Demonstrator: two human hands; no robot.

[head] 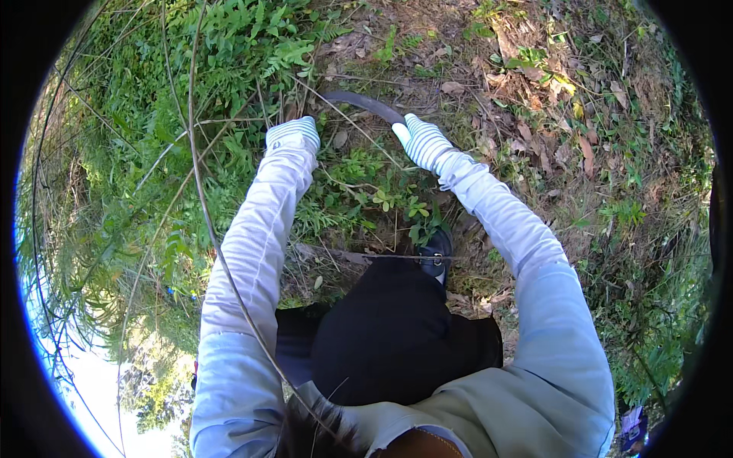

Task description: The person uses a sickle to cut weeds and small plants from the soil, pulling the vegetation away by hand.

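Note:
My right hand (424, 142), in a striped knit glove, is closed round the handle end of a sickle (366, 103). The dark curved blade extends left from my fist, above low leafy plants (366, 172). My left hand (293, 133), in a matching glove, is a fist at the edge of the green undergrowth (229, 63). Thin dry stems (260, 103) stand close behind it; whether the fist grips any of them cannot be told. The blade's far end lies just beyond my left hand, close to the ground.
Long bare stems (197, 166) arch across the left side and over my left arm. A thin twig (349, 123) slants between my hands. Dry leaves (529, 143) litter the ground at the right. My black shoe (436, 257) stands below the plants, with a thin stick (389, 255) across it.

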